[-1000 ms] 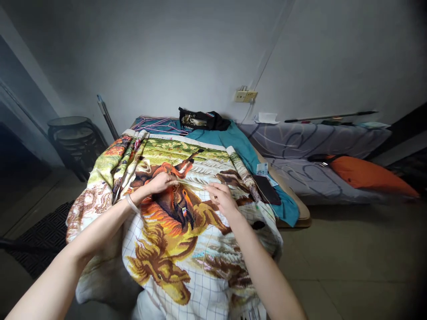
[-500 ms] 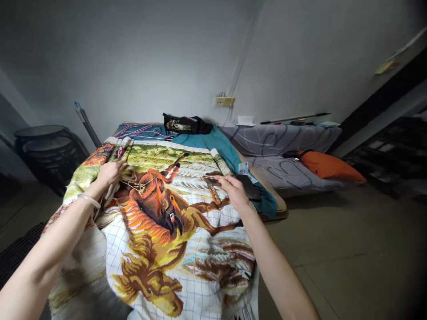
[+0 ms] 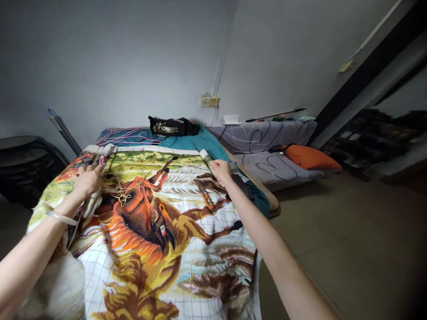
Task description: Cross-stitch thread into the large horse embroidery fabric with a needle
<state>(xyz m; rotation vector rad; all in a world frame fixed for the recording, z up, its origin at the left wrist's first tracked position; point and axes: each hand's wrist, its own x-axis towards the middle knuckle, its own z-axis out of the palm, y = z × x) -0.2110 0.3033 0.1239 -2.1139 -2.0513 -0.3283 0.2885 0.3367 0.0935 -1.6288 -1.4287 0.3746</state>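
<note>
A large cross-stitch cloth (image 3: 200, 215) with horses worked in orange, brown and yellow spreads before me, its side edges rolled. My left hand (image 3: 87, 181) lies on the rolled left edge, fingers spread over the fabric. On the right, my right hand (image 3: 220, 171) is closed around the rolled right edge. Loose yellowish thread (image 3: 123, 198) lies tangled on the cloth between my hands. Just below my right hand rest small orange-handled thread snips (image 3: 207, 200). Whether a needle is in either hand cannot be seen.
Beneath the cloth is a teal-covered surface (image 3: 187, 144) with a black bag (image 3: 173, 127) and pink hangers (image 3: 130, 135) at the back. A sofa (image 3: 260, 155) with an orange cushion (image 3: 310, 156) stands to the right. Stacked dark stools (image 3: 26, 164) are at left.
The pale thread stretched between my hands is gone from there. My left hand has spread onto the left roll; my right hand has moved up onto the right roll. The view has turned right.
</note>
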